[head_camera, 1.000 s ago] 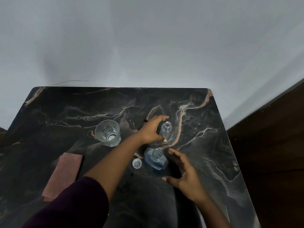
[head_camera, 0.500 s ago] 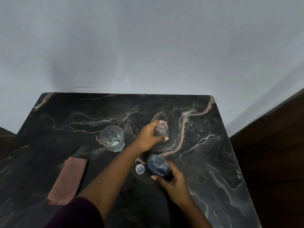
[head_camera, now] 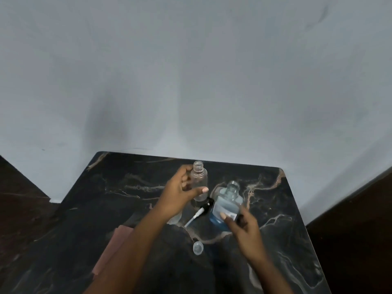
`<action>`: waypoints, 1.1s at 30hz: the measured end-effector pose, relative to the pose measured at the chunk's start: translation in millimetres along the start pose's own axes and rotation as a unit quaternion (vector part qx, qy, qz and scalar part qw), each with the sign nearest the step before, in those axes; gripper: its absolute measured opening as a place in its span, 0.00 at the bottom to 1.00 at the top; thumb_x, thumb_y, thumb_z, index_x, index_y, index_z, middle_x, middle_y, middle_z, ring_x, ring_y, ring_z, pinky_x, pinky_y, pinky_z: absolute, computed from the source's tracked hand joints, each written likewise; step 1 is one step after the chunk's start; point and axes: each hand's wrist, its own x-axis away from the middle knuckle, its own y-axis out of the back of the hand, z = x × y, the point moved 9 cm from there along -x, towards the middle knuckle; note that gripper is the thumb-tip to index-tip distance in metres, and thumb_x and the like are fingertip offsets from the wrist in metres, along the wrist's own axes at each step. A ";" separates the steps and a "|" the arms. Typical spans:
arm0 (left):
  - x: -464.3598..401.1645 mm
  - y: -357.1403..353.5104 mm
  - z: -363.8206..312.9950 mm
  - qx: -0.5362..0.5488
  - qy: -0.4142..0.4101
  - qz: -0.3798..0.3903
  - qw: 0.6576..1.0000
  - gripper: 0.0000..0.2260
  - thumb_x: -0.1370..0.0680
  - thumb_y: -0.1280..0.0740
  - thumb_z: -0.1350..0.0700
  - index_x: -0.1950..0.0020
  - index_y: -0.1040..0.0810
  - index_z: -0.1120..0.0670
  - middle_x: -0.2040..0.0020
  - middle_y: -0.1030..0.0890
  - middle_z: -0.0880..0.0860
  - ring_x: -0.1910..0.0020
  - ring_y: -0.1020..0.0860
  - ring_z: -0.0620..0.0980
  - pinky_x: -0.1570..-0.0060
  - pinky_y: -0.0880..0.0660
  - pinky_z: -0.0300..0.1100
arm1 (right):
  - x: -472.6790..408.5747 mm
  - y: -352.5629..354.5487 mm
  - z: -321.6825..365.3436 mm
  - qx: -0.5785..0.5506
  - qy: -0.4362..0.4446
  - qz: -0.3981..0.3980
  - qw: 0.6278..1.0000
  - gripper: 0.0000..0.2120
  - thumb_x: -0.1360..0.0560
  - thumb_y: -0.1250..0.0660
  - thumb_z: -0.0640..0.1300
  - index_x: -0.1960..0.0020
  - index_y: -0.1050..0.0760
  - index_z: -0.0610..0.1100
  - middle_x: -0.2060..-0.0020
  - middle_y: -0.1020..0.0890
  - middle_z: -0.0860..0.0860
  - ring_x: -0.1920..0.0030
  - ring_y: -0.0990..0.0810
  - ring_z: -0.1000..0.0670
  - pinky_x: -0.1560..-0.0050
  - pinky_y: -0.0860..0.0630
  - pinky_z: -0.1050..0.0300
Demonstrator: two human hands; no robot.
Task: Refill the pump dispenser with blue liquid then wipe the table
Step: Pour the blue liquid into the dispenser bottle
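The dispenser (head_camera: 199, 181) is a small clear bottle, uncapped, threaded neck up, gripped by the left hand (head_camera: 180, 194) above the table's (head_camera: 286, 219) centre; at its 4 o'clock the right hand (head_camera: 244, 225) clasps the blue bottle (head_camera: 227, 206), open-mouthed and tilted; the pump (head_camera: 201, 211) lies between them; a cap (head_camera: 198, 248) at 6 o'clock; a pink cloth (head_camera: 110, 251) at 8; dark veined marble, grey wall (head_camera: 191, 81) behind.

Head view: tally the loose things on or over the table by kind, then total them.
Bottles: 2, empty clear bottle, blue-liquid bottle
Pump heads: 1, pump head
Caps: 1, small clear cap
Cloths: 1, pink cloth
Total: 5
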 end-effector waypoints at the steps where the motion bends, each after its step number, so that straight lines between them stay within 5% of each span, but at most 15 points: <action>1: 2.1 3.5 -12.4 -0.002 -0.012 0.000 1.000 0.24 0.31 0.23 0.60 0.38 0.27 0.50 0.42 0.17 0.49 0.42 0.18 0.47 0.40 0.23 0.45 | -5.2 2.1 25.4 0.017 0.031 -0.002 0.999 0.17 0.27 0.28 0.41 0.39 0.22 0.49 0.43 0.17 0.47 0.42 0.18 0.47 0.41 0.21 0.46; 7: 22.0 11.8 -73.4 -0.017 -0.070 0.001 0.997 0.25 0.32 0.21 0.55 0.41 0.24 0.37 0.42 0.17 0.44 0.43 0.18 0.43 0.41 0.22 0.42 | -17.4 11.1 159.8 0.171 0.205 -0.041 0.963 0.19 0.25 0.30 0.37 0.40 0.24 0.57 0.47 0.20 0.66 0.46 0.22 0.67 0.50 0.28 0.76; 13: 41.7 8.1 -104.2 0.006 -0.081 0.008 0.997 0.26 0.36 0.22 0.48 0.41 0.24 0.35 0.43 0.17 0.45 0.42 0.18 0.44 0.38 0.23 0.48 | -10.1 15.3 205.6 0.299 0.269 -0.097 0.910 0.20 0.26 0.29 0.36 0.35 0.25 0.45 0.46 0.22 0.57 0.49 0.27 0.63 0.50 0.35 0.82; 19: 54.3 9.2 -121.4 0.020 -0.100 0.011 0.995 0.27 0.36 0.22 0.49 0.40 0.24 0.36 0.43 0.16 0.46 0.43 0.18 0.44 0.40 0.22 0.43 | 4.6 18.5 219.1 0.357 0.299 -0.126 0.876 0.23 0.28 0.29 0.31 0.36 0.25 0.45 0.44 0.19 0.50 0.46 0.21 0.49 0.48 0.30 0.62; 28: 58.3 14.0 -137.0 0.022 -0.123 0.007 0.992 0.26 0.36 0.23 0.49 0.40 0.23 0.35 0.44 0.16 0.46 0.43 0.18 0.45 0.40 0.23 0.43 | 12.3 13.6 241.5 0.411 0.335 -0.138 0.836 0.21 0.28 0.30 0.32 0.37 0.25 0.45 0.46 0.19 0.50 0.48 0.22 0.45 0.47 0.27 0.54; 33: 59.3 16.7 -141.1 0.018 -0.127 0.008 0.992 0.25 0.35 0.23 0.51 0.41 0.23 0.34 0.44 0.16 0.45 0.43 0.18 0.43 0.44 0.23 0.34 | 13.7 9.7 246.7 0.441 0.343 -0.146 0.816 0.22 0.29 0.29 0.32 0.37 0.25 0.44 0.47 0.19 0.49 0.49 0.23 0.43 0.47 0.26 0.51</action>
